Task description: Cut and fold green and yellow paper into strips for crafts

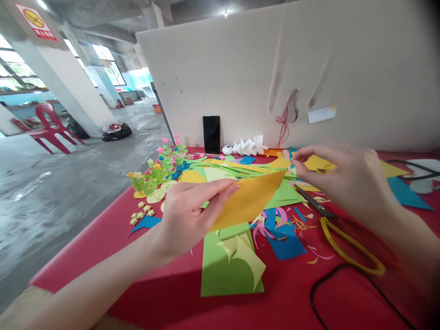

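My left hand (187, 213) pinches a piece of orange-yellow paper (249, 199) between thumb and fingers. The paper rises to a point at its right end. To the right of that point, my right hand (347, 176) is raised with thumb and forefinger brought together. Whatever lies between those fingertips, if anything, is too small to make out. Scissors (318, 207) with a yellow handle rest on the table below my right hand. Under the orange-yellow paper lies a green sheet (215, 270) with a cut pale-yellow piece (244, 259) on it.
Folded paper stars (140, 215) and green paper shapes (147, 183) sit at the left of the red table (165, 298). Blue paper (287, 245) and curled scraps are in the middle. A black phone (211, 134) leans on the pale board (240, 82). A black cord (319, 279) lies at front right.
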`<state>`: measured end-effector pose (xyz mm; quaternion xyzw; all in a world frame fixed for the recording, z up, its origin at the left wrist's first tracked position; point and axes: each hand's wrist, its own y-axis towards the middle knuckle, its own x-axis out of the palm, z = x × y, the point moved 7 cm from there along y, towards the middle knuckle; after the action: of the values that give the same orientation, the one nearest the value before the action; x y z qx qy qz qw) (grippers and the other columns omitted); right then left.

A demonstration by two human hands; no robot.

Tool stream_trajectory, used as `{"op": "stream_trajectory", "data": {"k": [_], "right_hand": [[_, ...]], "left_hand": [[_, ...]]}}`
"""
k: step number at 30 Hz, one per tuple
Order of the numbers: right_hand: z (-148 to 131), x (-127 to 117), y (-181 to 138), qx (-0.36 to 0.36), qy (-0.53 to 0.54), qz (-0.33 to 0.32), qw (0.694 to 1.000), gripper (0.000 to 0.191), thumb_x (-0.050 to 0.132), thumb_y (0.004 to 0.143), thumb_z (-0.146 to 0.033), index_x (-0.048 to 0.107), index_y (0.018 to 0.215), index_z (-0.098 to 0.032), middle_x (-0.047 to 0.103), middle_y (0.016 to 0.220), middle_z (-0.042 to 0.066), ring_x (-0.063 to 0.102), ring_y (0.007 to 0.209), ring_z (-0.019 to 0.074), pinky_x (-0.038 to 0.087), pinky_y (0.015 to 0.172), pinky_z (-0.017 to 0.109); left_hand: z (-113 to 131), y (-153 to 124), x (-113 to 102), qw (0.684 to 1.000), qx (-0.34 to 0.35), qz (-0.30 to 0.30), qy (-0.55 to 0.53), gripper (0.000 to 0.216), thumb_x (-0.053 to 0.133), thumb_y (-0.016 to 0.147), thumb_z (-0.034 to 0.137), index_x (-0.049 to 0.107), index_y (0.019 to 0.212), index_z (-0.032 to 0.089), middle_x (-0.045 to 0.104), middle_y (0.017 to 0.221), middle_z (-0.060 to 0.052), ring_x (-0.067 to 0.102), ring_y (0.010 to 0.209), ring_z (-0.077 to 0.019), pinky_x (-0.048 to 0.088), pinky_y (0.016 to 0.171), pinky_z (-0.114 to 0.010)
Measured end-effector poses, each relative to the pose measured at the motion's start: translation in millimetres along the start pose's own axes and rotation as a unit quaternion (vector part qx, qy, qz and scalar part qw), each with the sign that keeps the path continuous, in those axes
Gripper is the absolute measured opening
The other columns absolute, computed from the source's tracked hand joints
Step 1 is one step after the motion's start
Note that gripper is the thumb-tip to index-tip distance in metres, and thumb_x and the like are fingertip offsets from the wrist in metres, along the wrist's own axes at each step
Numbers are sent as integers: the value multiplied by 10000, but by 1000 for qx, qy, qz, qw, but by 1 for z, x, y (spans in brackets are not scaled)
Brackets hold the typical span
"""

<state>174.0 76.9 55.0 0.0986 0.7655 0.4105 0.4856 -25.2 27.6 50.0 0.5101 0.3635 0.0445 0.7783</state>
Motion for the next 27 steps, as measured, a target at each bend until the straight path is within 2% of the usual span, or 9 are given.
{"op": "stream_trajectory", "data": {"k": [4, 7, 10, 12, 15, 18, 22, 25, 27], "right_hand": [[7, 5, 0, 70, 72, -41, 994, 112, 545, 805, -308, 621, 794, -228, 676, 771, -7, 613, 619, 147, 459, 629, 267], [-12, 19, -5, 45, 179, -118, 976, 170, 567, 786, -384, 647, 867, -258, 690, 834, -33, 631, 766, 149, 482, 667, 237], [-24, 25, -11, 10, 202, -166, 965, 123, 602, 766, -353, 677, 811, -268, 702, 796, -57, 631, 693, 115, 494, 627, 204], [-20, 21, -11, 21, 205, -163, 965, 105, 610, 757, -327, 695, 752, -267, 704, 737, -59, 630, 649, 111, 500, 585, 194], [-6, 3, -7, 77, 226, -116, 964, 85, 660, 705, -324, 715, 739, -268, 704, 703, -46, 634, 638, 123, 500, 533, 189], [9, -15, -6, 186, 273, -8, 944, 60, 693, 680, -278, 714, 723, -241, 683, 626, -30, 596, 519, 82, 435, 428, 150], [15, -15, -10, 259, 303, 28, 917, 111, 678, 701, -302, 694, 763, -212, 395, 305, -88, 328, 253, 25, 234, 272, 145], [23, -10, -13, 286, 301, 11, 910, 178, 679, 695, -352, 681, 793, -203, 342, 296, -87, 271, 269, 22, 180, 281, 157], [32, -8, -16, 311, 318, 10, 895, 197, 691, 686, -353, 674, 793, -187, 329, 294, -84, 239, 288, 19, 148, 301, 172]], "left_hand": [[-8, 0, 8, 997, -47, -56, -10, 106, 576, 790, 158, 681, 780, 156, 555, 461, 51, 366, 355, -34, 297, 359, -154], [-12, -1, 13, 991, -83, -88, -52, 123, 566, 798, 185, 685, 775, 161, 604, 534, 31, 405, 393, -42, 317, 380, -158], [-28, -4, 25, 961, -180, -140, -159, 169, 553, 809, 272, 688, 781, 174, 631, 595, 11, 496, 467, -69, 359, 414, -163], [-41, -11, 40, 897, -256, -205, -295, 306, 525, 798, 444, 681, 860, 187, 661, 704, -24, 586, 596, -119, 436, 492, -185], [-43, -19, 58, 753, -263, -292, -527, 794, 441, 566, 797, 619, 1052, 195, 634, 1025, -118, 603, 927, -273, 505, 716, -326], [-46, -25, 63, 699, -259, -290, -601, 892, 592, 368, 785, 612, 1063, 227, 605, 1089, -119, 547, 1052, -328, 484, 802, -373], [-48, -37, 71, 683, -335, -207, -615, 621, 744, 539, 498, 593, 1090, 255, 630, 1070, -71, 578, 1030, -277, 468, 841, -353], [-42, -40, 76, 657, -365, -164, -639, 411, 586, 713, 521, 628, 1018, 248, 660, 1029, -49, 618, 959, -247, 501, 755, -323], [-41, -38, 77, 641, -370, -129, -660, 493, 410, 776, 615, 629, 1022, 249, 652, 1061, -45, 609, 982, -245, 511, 728, -323]]}}
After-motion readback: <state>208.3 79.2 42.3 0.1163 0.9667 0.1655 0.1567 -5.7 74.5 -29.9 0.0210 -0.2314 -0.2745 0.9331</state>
